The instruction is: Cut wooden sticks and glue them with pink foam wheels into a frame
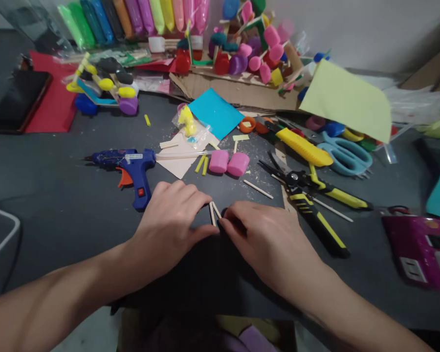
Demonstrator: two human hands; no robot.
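Near the table's front edge, my left hand (172, 222) pinches a short wooden stick (212, 215) between thumb and forefinger. My right hand (266, 232) is closed on a second wooden stick (216, 209), thumb against fingers. The two sticks meet at their far ends in a narrow upside-down V. A blue hot glue gun (132, 164) lies just beyond my left hand, its clear glue stick (183, 155) reaching right. Two pink bottle-cap-like pieces (219, 161) sit beyond my fingertips. Another loose wooden stick (258, 189) rests beyond my right hand.
Cutting pliers (297, 181), a yellow cutter (304, 146) and blue scissors (346, 154) lie to the right. A small model vehicle (106, 88) stands back left, near a phone (18, 100). Colourful clay packs (143, 17) line the back. A purple package (414, 249) lies far right.
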